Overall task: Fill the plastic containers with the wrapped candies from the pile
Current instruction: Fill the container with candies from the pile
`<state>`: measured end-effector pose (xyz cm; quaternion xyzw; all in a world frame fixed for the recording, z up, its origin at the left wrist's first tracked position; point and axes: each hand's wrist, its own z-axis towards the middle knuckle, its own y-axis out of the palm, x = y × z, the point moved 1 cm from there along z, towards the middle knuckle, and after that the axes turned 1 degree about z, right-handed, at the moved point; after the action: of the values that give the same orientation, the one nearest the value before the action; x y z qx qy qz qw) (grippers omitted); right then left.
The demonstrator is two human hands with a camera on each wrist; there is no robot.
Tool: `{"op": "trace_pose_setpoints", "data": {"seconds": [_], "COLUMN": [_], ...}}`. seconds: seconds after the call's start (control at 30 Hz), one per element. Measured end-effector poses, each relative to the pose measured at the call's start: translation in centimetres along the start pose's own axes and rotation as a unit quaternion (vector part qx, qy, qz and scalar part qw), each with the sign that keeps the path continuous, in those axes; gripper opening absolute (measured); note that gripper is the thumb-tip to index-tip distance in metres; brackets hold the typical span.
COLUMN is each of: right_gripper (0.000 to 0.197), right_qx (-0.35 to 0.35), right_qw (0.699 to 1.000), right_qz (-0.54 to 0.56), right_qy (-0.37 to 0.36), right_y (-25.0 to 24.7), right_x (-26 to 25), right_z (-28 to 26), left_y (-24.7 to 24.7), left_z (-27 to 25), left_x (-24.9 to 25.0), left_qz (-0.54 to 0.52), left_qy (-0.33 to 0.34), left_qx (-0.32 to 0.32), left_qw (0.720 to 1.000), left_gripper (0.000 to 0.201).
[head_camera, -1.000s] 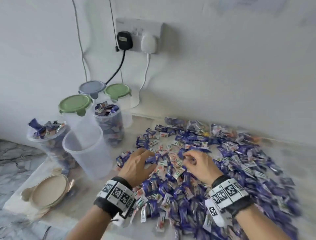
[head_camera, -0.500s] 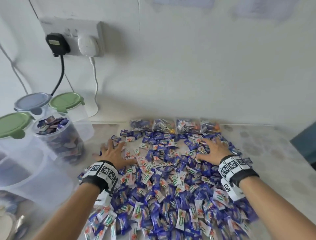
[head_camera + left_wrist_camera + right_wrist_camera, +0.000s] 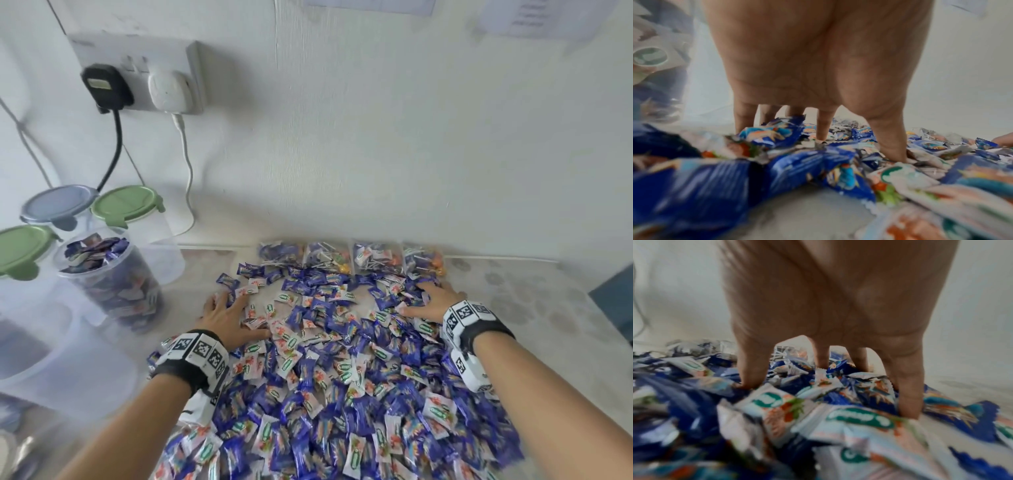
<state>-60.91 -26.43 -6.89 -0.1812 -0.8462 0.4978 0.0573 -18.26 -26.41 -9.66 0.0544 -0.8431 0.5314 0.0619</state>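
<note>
Two spread hands, left hand point(image 3: 227, 313) and right hand point(image 3: 432, 303), on candy pile point(image 3: 342, 377)

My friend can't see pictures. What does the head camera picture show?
Two hands, the left hand and the right hand, lie spread, fingers open, on a big pile of wrapped candies on a counter. At the left stand plastic containers, one full of candies with no lid, others with green or blue lids. Clear bags of lollipops lean by the wall.

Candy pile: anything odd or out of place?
Mostly no. The candy pile is loose flat wrappers, but four clear bags of lollipops sit along the wall at its far edge, a different item. Nothing looks spilled or torn.
</note>
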Motion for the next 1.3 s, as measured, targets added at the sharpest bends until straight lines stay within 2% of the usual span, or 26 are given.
{"op": "trace_pose_setpoints", "data": {"seconds": [0.1, 0.2, 0.3, 0.5, 0.63, 0.7, 0.8, 0.97, 1.07, 1.3], "right_gripper": [0.101, 0.067, 0.051, 0.051, 0.059, 0.054, 0.043, 0.040, 0.046, 0.047], "right_qx": [0.009, 0.022, 0.028, 0.030, 0.038, 0.041, 0.049, 0.066, 0.061, 0.048], "right_qw": [1.000, 0.999, 0.995, 0.984, 0.980, 0.980, 0.980, 0.980, 0.981, 0.982], "right_qz": [-0.016, -0.016, 0.000, 0.005, 0.000, -0.019, -0.032, -0.013, -0.003, -0.017], "right_qy": [-0.013, -0.042, -0.091, -0.176, -0.194, -0.196, -0.191, -0.189, -0.187, -0.183], "right_y": [0.4, 0.8, 1.5, 2.4, 2.5, 2.5, 2.4, 2.1, 1.9, 1.9], "right_x": [-0.6, -1.4, -2.2, -4.2, -4.8, -5.0, -5.3, -5.6, -5.5, -5.7], "right_z": [-0.5, -2.0, -3.0, -4.9, -5.8, -6.0, -6.2, -6.1, -6.2, -6.6], "left_y": [0.4, 0.8, 1.1, 0.0, -0.2, 0.2, 0.6, -0.1, -0.6, -0.4], "left_z": [0.1, -0.2, -0.7, -2.5, -2.9, -2.8, -2.5, -1.8, -1.4, -1.1], "left_x": [0.6, 1.3, 1.9, 3.2, 3.3, 3.4, 3.8, 4.3, 4.1, 3.8], "left_qz": [0.009, 0.015, 0.016, 0.024, -0.039, -0.019, 0.030, 0.030, 0.010, 0.037], "left_qy": [0.031, 0.055, 0.089, 0.128, 0.146, 0.146, 0.133, 0.156, 0.173, 0.192], "left_qx": [0.018, 0.025, 0.023, 0.042, 0.022, -0.003, -0.025, 0.002, 0.021, 0.018], "left_qw": [0.999, 0.998, 0.996, 0.991, 0.988, 0.989, 0.990, 0.987, 0.985, 0.981], "left_gripper": [0.094, 0.085, 0.080, 0.061, 0.078, 0.084, 0.079, 0.061, 0.045, 0.055]}}
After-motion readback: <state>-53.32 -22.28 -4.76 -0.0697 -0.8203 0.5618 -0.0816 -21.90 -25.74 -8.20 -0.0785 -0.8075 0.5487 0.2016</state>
